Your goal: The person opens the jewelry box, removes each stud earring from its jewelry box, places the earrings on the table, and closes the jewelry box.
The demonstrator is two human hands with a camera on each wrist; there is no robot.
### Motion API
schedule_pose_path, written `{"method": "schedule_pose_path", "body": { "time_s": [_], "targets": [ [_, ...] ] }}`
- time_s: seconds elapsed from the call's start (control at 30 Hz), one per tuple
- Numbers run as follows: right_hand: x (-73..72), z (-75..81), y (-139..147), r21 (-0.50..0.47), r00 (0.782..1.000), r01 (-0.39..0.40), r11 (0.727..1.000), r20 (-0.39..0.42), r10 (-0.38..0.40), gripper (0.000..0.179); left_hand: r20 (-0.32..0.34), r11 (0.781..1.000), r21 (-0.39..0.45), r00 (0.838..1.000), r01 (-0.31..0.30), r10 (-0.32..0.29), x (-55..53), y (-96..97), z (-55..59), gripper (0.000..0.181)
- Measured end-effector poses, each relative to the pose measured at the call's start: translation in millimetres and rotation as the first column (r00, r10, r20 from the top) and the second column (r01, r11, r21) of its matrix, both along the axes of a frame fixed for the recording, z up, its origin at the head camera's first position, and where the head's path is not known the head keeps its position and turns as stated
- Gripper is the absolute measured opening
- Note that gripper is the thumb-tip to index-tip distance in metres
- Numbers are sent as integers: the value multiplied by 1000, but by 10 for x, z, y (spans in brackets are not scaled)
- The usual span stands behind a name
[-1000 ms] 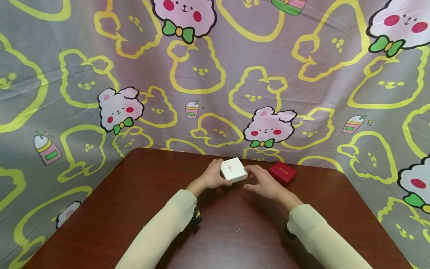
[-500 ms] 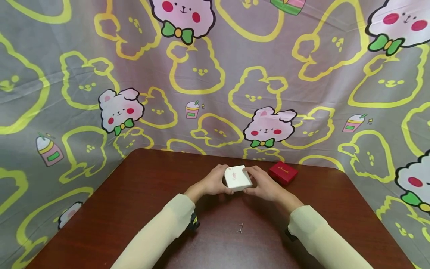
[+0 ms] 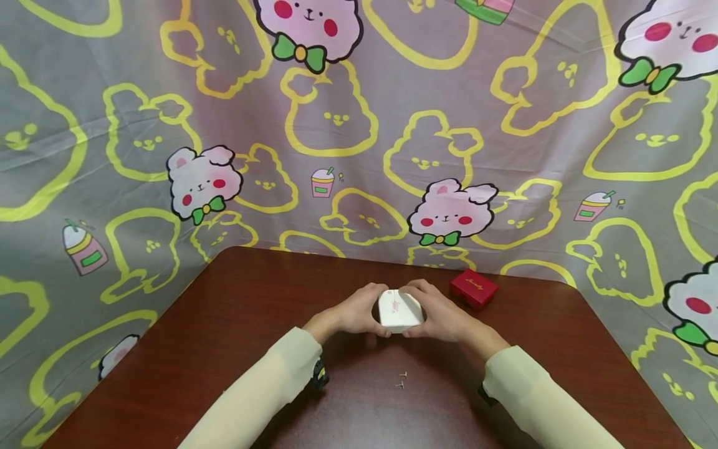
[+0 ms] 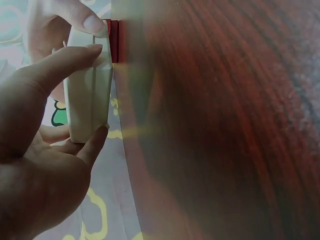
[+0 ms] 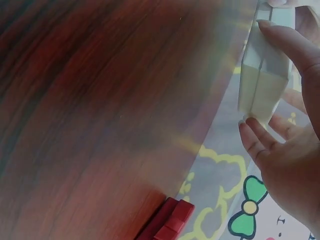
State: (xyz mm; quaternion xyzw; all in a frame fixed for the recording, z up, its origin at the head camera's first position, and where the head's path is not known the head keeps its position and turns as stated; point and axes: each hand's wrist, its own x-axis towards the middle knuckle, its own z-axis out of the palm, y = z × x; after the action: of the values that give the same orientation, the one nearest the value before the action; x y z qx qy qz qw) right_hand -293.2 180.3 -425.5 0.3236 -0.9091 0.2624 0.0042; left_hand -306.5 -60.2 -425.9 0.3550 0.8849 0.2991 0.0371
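Observation:
Between both hands, raised over the table, is a small white box (image 3: 399, 313) with reddish lettering on its top. A thin seam between lid and base runs along the side of the white box (image 4: 89, 95) in the left wrist view. My left hand (image 3: 359, 310) grips its left side, thumb on the near face and fingers around the end. On the other side my right hand (image 3: 440, 313) holds it the same way, its thumb on the near face of the white box (image 5: 265, 75) and fingertips at the far end. The contents are hidden.
A red box (image 3: 473, 289) with gold lettering lies at the back right of the dark wooden table (image 3: 269, 287). Two tiny metal pieces, a stud (image 3: 403, 374) and another stud (image 3: 400, 385), lie nearer the front. A patterned cloth (image 3: 348, 125) hangs behind.
The right hand, at first apart from the white box, has come in and taken hold of its right side. Both hands have brought the box slightly nearer and turned it more square.

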Motion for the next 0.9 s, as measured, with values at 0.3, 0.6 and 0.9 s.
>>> {"method": "schedule_pose_path", "body": {
  "time_s": [0.3, 0.6, 0.9],
  "targets": [
    [56, 22, -38, 44, 1000, -2, 999, -12, 2, 84, -1, 999, -23, 1000, 25, -25, 25, -36, -32, 74],
    [57, -42, -45, 40, 1000, -14, 999, 12, 14, 82, 6, 999, -28, 1000, 26, -26, 32, -28, -95, 74],
    [68, -105, -49, 77, 998, -43, 996, -45, 46, 79, -4, 998, -41, 999, 38, -39, 55, 22, -127, 69]
  ]
}}
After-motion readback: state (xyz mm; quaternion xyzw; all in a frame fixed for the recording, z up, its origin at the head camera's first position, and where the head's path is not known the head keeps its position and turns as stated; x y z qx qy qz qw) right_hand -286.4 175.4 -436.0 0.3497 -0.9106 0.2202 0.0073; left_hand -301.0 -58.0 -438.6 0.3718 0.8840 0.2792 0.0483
